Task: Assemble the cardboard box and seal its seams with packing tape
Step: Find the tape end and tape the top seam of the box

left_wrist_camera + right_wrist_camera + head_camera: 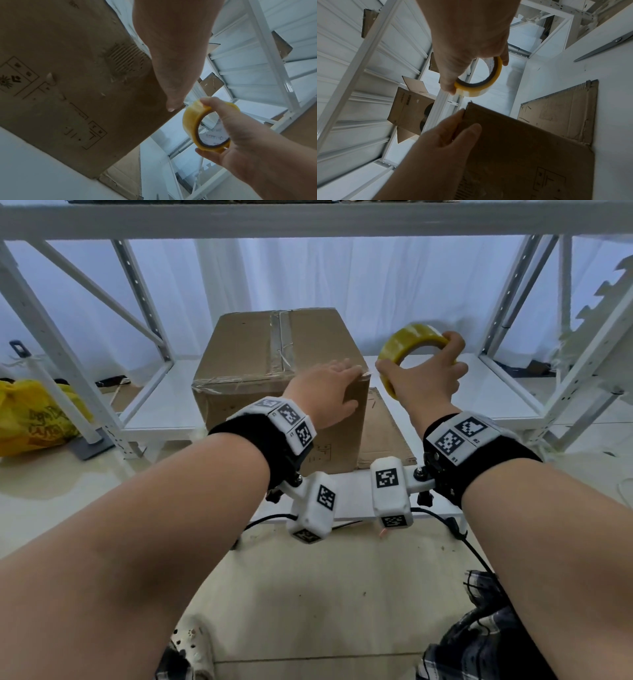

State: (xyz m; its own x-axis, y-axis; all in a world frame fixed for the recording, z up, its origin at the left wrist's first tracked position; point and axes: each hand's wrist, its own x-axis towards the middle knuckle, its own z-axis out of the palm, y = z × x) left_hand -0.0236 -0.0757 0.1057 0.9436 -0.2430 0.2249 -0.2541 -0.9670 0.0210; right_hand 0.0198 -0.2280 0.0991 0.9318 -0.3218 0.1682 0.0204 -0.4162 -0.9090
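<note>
A closed brown cardboard box (260, 364) stands on the white shelf, with clear tape along its top centre seam and front top edge. My left hand (329, 388) lies flat over the box's upper right front corner, fingers straight, thumb on the front face (467, 134). Just right of that corner my right hand (428, 371) grips a yellowish roll of packing tape (407, 344), fingers through its core. In the left wrist view the roll (190, 123) sits close to the box corner (171, 116). A short strip of tape seems to run from roll to corner; it is hard to see.
A flat piece of cardboard (383, 429) lies on the shelf (496, 392) right of the box. Scissors (604, 48) lie on the white surface. A yellow bag (30, 416) sits on the floor at left. White rack posts (513, 292) and a beam overhead frame the space. Another open carton (409, 108) is nearby.
</note>
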